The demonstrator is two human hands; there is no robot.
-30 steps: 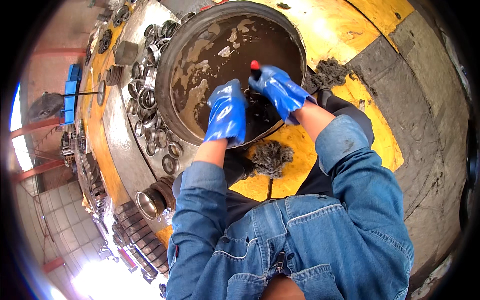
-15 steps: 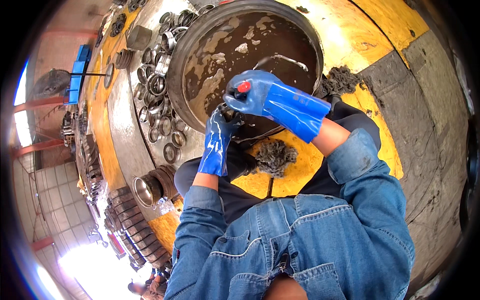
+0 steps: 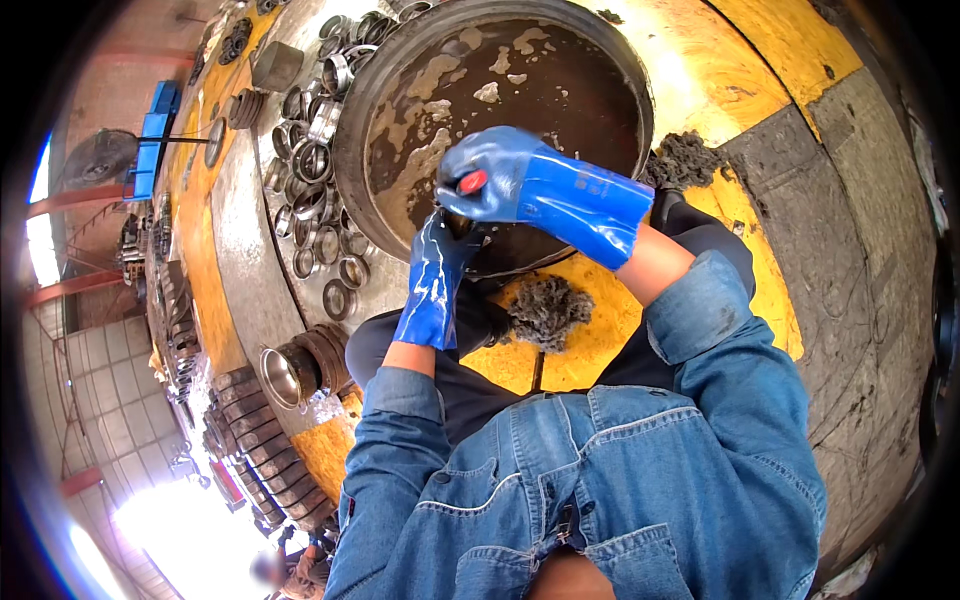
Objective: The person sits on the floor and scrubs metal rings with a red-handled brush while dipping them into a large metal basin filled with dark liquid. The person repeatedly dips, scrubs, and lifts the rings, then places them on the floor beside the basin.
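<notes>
My right hand [image 3: 492, 178], in a long blue rubber glove, is closed in a fist around a red-ended handle [image 3: 472, 182]; the rest of that tool is hidden. Just below it, near the basin's front rim, my gloved left hand [image 3: 440, 243] is closed on a dark, wet metal ring [image 3: 458, 224], mostly covered by the fingers. Both hands are close together over the near-left part of a large round metal basin [image 3: 352, 150]. Dark liquid [image 3: 560, 90] with patches of foam fills it.
Many metal rings [image 3: 312, 160] are heaped left of the basin. A silvery cup-shaped part [image 3: 285, 375] stands beside my left knee. Grey matted fibre clumps lie between my legs [image 3: 550, 312] and right of the basin [image 3: 685, 160]. A fan [image 3: 105, 160] stands far left.
My right fist has shifted slightly left and up with the red-ended handle. A shiny curved streak above the liquid is gone from view. My left hand has barely moved.
</notes>
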